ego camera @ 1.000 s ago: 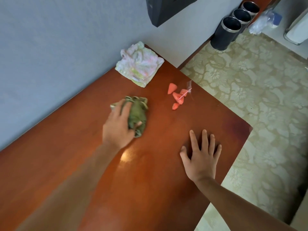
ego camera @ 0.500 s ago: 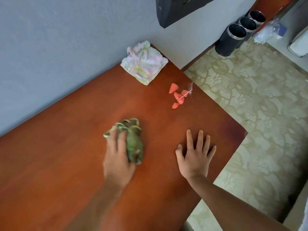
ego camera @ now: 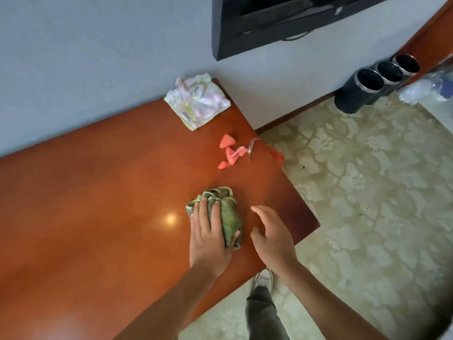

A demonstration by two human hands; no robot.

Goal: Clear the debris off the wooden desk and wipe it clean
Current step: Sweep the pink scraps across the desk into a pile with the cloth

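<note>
- Your left hand presses the bunched green rag flat on the wooden desk: fingers straight on top, thumb tucked at the rag's right side, near the desk's right end.
- Your right hand is loosely spread w/ nothing in it, just right of the rag; can't tell if it touches the wood.
- Progress, as I judge it: wiping underway, clearing not done. The pink debris bits and a clear plastic scrap lie beyond the rag, near the far right edge.
- The pale crumpled cloth sits at the back corner against the wall.
- Room: lots of bare desk to your left. Right edge and front edge are close, so wide strokes that way could knock debris onto the carpet.
</note>
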